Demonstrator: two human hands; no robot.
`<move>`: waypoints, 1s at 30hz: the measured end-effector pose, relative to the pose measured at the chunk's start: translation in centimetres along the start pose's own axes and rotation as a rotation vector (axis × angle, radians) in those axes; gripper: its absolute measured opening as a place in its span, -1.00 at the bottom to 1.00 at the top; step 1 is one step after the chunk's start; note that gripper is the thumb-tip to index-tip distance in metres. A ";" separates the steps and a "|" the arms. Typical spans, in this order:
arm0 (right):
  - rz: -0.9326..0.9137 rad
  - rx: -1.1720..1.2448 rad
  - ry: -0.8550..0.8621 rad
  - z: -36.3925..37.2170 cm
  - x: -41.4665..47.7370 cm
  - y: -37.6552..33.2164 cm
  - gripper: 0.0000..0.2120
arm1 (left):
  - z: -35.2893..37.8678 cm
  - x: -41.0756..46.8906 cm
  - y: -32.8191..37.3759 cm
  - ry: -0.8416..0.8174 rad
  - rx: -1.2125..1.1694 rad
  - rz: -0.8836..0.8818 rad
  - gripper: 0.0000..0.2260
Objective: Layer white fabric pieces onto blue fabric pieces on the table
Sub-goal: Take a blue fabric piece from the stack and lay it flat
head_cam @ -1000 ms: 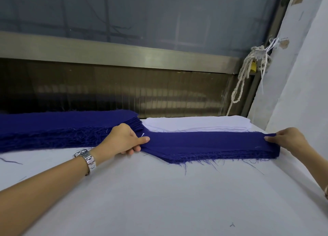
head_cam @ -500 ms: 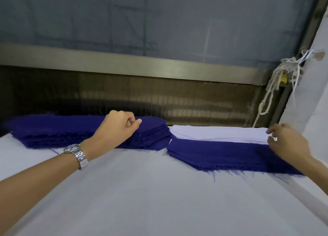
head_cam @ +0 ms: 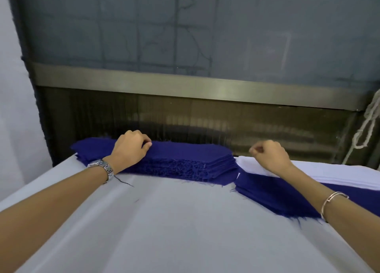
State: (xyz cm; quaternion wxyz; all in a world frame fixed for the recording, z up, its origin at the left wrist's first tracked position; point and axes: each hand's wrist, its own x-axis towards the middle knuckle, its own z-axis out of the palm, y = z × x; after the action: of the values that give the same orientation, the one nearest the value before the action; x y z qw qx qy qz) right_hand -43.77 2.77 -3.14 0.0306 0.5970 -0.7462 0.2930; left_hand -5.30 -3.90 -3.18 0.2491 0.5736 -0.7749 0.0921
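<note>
A thick stack of blue fabric pieces [head_cam: 185, 159] lies at the table's far edge, left of centre. My left hand [head_cam: 129, 149] rests on its left part with fingers curled, thumb and forefinger pinching the top piece at the far edge. A second, flatter blue stack [head_cam: 277, 194] lies to the right, with a stack of white fabric pieces [head_cam: 329, 174] behind it. My right hand [head_cam: 269, 157] hovers over the left end of the white stack, fingers curled and thumb against forefinger, with nothing visible in it.
The table [head_cam: 185, 221] is covered in white cloth and slopes toward me. Behind the stacks runs a dark panel topped by a metal rail [head_cam: 205, 89]. A knotted white rope [head_cam: 368, 126] hangs at the far right. A loose thread [head_cam: 123, 181] lies near my left wrist.
The view has swung left. My left hand moved from the right blue stack onto the left one. My right hand let go of the right stack's end and moved left over the white stack.
</note>
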 end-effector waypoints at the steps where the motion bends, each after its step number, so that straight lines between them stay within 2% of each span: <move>1: -0.020 0.042 -0.003 0.5 0.3 -1.0 -0.82 | 0.0 0.2 -0.5 -0.017 0.017 -0.005 -0.75; 5: -0.092 0.124 -0.054 1.9 0.7 -4.4 -0.70 | -0.1 1.4 -1.7 -0.088 0.061 0.011 -0.70; 9: -0.030 0.099 -0.204 2.9 1.5 -6.4 -0.58 | 0.5 2.2 -2.3 -0.221 0.144 0.093 -0.64; 11: -0.023 0.078 -0.220 3.3 1.8 -6.9 -0.61 | 0.8 2.4 -2.4 -0.242 0.183 0.129 -0.63; 17: -0.030 0.135 -0.130 4.0 1.9 -7.4 -0.79 | 1.2 2.9 -2.7 -0.272 0.185 0.155 -0.63; 21: -0.025 0.241 -0.132 4.2 2.2 -7.3 -0.87 | 1.2 3.1 -2.9 -0.281 0.152 0.147 -0.64; 26: -0.003 0.462 -0.130 4.6 2.5 -6.8 -0.83 | 1.2 3.2 -2.9 -0.286 0.137 0.149 -0.65; 30: -0.083 0.551 -0.131 4.3 2.1 -6.0 -0.93 | 1.3 3.3 -2.6 -0.291 0.102 0.168 -0.63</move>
State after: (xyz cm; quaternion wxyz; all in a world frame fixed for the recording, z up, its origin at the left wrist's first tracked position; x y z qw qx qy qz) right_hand -37.59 -1.81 -3.41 -0.1691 0.6304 -0.6137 0.4443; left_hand -3.97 -8.11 -3.08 0.0964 0.5258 -0.8424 0.0677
